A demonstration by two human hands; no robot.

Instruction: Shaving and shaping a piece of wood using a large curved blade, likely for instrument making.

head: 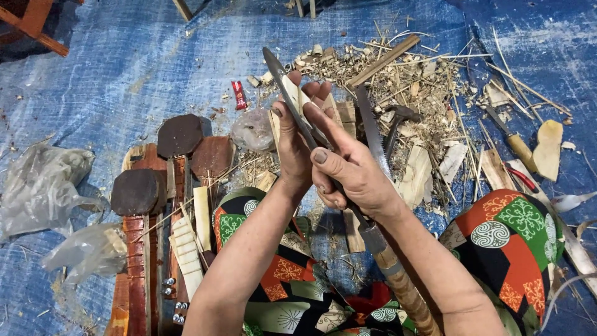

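Note:
My right hand grips a long knife near where the dark blade meets its wound wooden handle; the index finger lies along the blade. My left hand holds a small pale wooden piece upright against the blade's edge. Both hands are raised above my lap, which is covered in patterned cloth of black, green, red and cream.
Dark small stringed instruments lie at the left on the blue tarp. Also there: a handsaw, a hammer, a yellow-handled tool, red-handled pliers, wood shavings, clear plastic bags.

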